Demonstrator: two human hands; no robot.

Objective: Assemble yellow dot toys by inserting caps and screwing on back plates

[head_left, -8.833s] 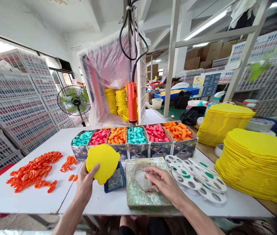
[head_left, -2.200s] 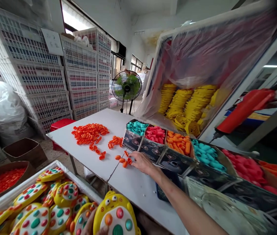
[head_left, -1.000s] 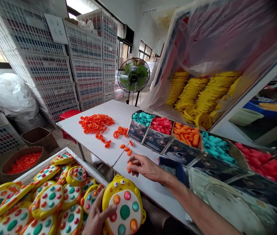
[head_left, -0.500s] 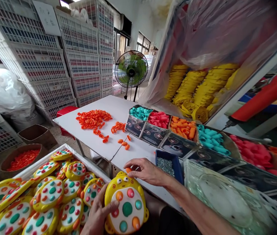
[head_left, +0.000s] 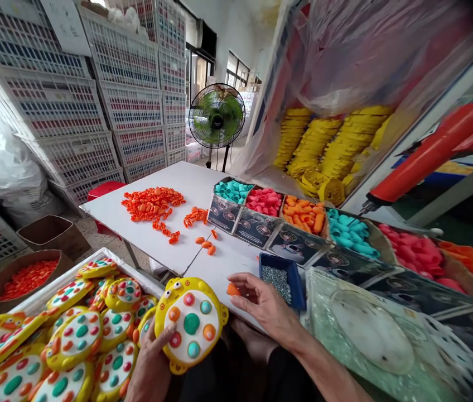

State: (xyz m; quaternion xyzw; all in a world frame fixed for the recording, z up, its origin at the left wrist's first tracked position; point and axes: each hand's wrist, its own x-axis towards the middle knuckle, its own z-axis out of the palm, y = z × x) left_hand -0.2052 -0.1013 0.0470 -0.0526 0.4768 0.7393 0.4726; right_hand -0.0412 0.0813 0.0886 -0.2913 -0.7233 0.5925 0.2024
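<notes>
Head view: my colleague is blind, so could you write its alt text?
A person's left hand holds a yellow animal-like toy with colored bumps, while the right hand holds a small orange piece. Similar toys lie in a white-rimmed container at left; behind, a white table bears loose orange pieces and open boxes of teal, pink and orange parts.

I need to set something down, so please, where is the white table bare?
Bare patches of the white table: between the orange oval pieces, the blue tray and the right hand, and behind the large orange pile, toward the far edge. Crowded: the row of filled bins and the toy-filled crate.
</notes>
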